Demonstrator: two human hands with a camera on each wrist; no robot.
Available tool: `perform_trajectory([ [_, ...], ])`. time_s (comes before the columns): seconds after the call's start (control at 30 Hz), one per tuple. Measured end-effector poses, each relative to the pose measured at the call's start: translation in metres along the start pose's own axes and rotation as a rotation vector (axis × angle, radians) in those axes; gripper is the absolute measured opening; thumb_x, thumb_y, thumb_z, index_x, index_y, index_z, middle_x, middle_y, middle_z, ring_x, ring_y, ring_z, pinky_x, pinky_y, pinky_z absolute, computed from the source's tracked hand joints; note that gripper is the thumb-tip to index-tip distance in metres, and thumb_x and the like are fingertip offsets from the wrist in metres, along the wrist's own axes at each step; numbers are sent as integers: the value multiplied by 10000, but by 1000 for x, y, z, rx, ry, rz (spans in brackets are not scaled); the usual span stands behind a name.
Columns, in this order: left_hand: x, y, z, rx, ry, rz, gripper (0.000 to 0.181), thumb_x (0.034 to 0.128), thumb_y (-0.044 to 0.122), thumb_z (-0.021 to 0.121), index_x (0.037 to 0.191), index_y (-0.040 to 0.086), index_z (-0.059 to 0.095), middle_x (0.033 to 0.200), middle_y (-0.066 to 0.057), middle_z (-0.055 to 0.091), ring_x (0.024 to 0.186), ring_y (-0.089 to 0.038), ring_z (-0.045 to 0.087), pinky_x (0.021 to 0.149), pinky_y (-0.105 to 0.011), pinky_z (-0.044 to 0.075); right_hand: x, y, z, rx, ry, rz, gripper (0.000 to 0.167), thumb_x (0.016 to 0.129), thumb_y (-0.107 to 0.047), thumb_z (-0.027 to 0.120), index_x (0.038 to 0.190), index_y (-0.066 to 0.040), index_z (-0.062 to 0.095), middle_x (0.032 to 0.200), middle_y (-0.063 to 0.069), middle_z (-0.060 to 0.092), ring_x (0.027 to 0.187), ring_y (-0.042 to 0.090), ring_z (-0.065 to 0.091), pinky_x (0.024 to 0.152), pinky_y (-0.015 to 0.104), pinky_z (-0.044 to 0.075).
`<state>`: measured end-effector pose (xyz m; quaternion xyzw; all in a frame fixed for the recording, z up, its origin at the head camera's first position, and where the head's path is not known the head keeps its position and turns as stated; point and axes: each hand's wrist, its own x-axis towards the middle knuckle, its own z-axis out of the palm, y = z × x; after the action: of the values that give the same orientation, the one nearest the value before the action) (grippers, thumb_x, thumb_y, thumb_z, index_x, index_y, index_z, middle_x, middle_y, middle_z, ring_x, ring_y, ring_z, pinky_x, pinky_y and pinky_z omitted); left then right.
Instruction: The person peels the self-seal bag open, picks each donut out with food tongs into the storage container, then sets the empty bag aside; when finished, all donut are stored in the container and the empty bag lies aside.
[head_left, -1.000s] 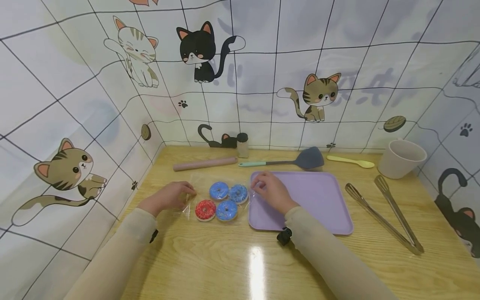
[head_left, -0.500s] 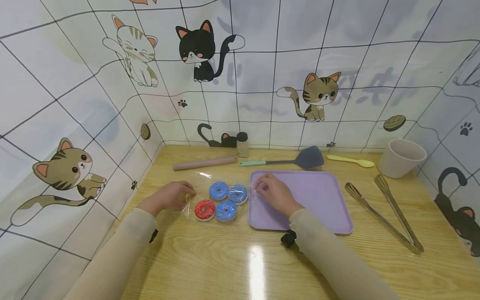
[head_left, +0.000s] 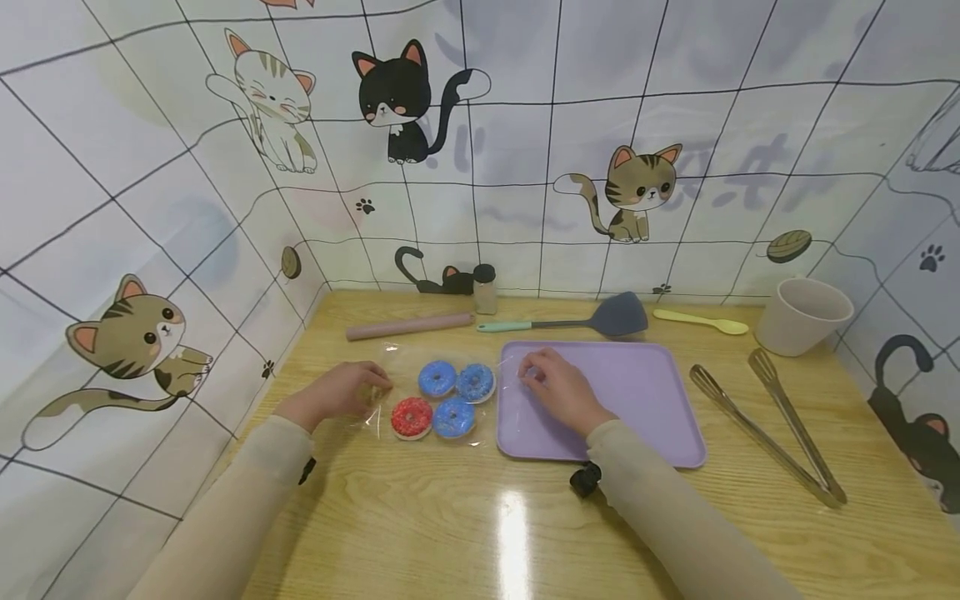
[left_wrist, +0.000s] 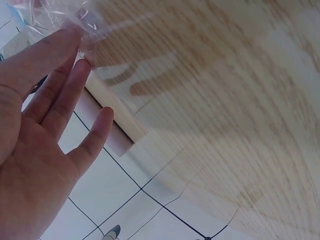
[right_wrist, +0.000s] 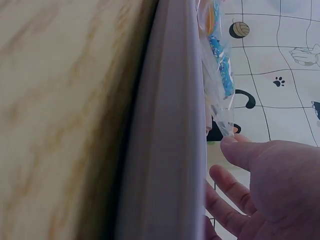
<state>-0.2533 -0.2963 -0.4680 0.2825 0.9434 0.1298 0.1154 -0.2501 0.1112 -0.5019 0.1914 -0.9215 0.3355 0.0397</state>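
A clear plastic bag (head_left: 398,360) holds several toy donuts, one red donut (head_left: 397,423) and the others blue (head_left: 426,382). My left hand (head_left: 339,395) pinches the bag's left end between thumb and fingertips. In the left wrist view, crinkled clear film (left_wrist: 92,22) shows at those fingertips, while the little finger stands away. At the bag's right end, my right hand (head_left: 561,390) pinches the film over the purple tray (head_left: 630,400). The right wrist view shows the bag's narrowed corner (right_wrist: 223,120) between thumb and finger, with blue donuts further along.
Behind the bag lie a pinkish rod (head_left: 409,327), a shaker with a dark lid (head_left: 485,292), a spatula (head_left: 619,317) and a yellow spoon (head_left: 697,322). Metal tongs (head_left: 787,433) and a beige cup (head_left: 801,321) are at the right. Cat-print walls enclose the wooden table (head_left: 420,525).
My right hand has moved a little to the right, drawing the bag's right end further over the tray. The donuts have shifted slightly within the view. My left hand has stayed nearly still.
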Motion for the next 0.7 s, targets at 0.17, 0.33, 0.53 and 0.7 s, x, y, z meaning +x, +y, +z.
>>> perform_trajectory([
  [0.17, 1, 2, -3, 11, 11, 4, 523, 740, -45, 838, 1244, 55, 746, 1278, -133, 677, 1175, -384, 650, 1043, -541, 521, 0, 3, -4, -11, 13, -6, 88, 957, -130, 724, 981, -208, 690, 1139, 54, 652, 940, 205, 687, 827, 438, 565],
  [0.33, 3, 5, -4, 5, 4, 5, 522, 745, -52, 818, 1252, 45, 741, 1280, -145, 675, 1173, -387, 650, 1032, -537, 528, -3, 0, -9, -25, 38, 12, 120, 955, -169, 744, 1071, -186, 718, 1193, 81, 653, 973, 243, 695, 835, 468, 566],
  [0.53, 3, 9, -3, 19, -1, -15, 521, 739, -57, 808, 1246, 42, 743, 1266, -159, 678, 1153, -389, 656, 1023, -532, 535, -8, -17, -11, 42, 25, -31, 178, 977, -224, 734, 1150, -185, 727, 1238, 20, 670, 985, 227, 676, 837, 421, 553],
  [0.7, 3, 18, -7, 28, -11, -36, 464, 745, -60, 826, 1195, 29, 759, 1216, -160, 699, 1138, -386, 663, 1028, -538, 526, -15, -34, -9, 46, -39, -120, 137, 934, -214, 775, 1066, -186, 749, 1178, -38, 700, 954, 202, 668, 809, 367, 541],
])
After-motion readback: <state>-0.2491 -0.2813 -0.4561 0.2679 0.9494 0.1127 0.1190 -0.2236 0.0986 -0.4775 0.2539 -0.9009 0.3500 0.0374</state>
